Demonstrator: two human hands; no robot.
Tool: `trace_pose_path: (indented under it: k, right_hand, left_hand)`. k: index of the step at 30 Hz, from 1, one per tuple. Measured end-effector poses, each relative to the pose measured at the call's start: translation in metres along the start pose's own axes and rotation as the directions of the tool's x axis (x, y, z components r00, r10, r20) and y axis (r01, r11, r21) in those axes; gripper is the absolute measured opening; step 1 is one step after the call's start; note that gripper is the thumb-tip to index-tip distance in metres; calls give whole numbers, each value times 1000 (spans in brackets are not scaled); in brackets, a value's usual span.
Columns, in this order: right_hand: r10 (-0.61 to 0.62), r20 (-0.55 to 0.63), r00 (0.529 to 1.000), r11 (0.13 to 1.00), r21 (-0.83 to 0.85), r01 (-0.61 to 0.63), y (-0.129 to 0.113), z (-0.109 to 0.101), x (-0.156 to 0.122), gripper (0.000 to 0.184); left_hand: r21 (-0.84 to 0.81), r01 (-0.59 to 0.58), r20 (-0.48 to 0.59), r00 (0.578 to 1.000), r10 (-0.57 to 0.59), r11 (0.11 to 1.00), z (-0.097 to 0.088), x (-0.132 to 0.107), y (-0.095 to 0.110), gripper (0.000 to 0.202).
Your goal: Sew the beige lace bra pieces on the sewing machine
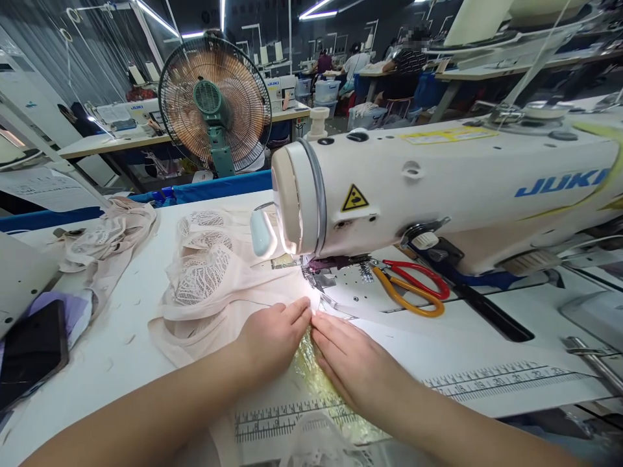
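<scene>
A pale beige bra (pixel 204 275) with lace cups lies to the left of the needle, its narrow end running under the presser foot area of a white JUKI sewing machine (pixel 379 188). My left hand (pixel 275 334) presses its fingers together on the fabric edge, just in front of the needle. Close beside it, fingertips almost touching, my right hand (pixel 353 353) is closed on the same edge. The exact grip under the fingers is hidden. Shiny yellowish tape (pixel 306 363) covers the table surface between the hands.
Scissors (pixel 431 313) with red and orange handles lie right of the needle. A printed ruler scale (pixel 506 379) runs along the front. Left are a phone (pixel 34 353) and more beige lace garments (pixel 104 243). A fan (pixel 214 104) stands behind; people sit farther back.
</scene>
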State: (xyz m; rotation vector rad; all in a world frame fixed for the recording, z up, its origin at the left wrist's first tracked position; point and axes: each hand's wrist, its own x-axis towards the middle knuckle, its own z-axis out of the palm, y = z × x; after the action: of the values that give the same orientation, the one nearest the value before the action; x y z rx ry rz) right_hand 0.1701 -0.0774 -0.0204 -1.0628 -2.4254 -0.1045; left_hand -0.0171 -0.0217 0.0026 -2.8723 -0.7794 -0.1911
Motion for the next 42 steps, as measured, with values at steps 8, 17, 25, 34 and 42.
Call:
trace_pose_path:
  k: [8,17,25,34,42]
  right_hand:
    - [35,14,999,989,145,-36,4,-2,-5,30]
    - [48,11,999,984,169,-50,5,-3,-4,28]
    - [28,37,999,989,142,-33,5,-4,-5,29]
    - [41,55,998,987,151,-49,7,-2,-8,29]
    - [59,77,995,984,163,-71,6,-4,-7,30]
  left_hand:
    - [-18,-47,-104,994,45,999,-7,-3,-12,31]
    - [-84,-84,-67,995,78,993,-2,-2,-35,33]
    - [-104,-99,35,994,103,990,-10,0,-39,33]
    - [-100,-136,63,988,143,986,-6,3,-47,36]
    - [-10,-88,64,994,88,996,1,4,-57,35]
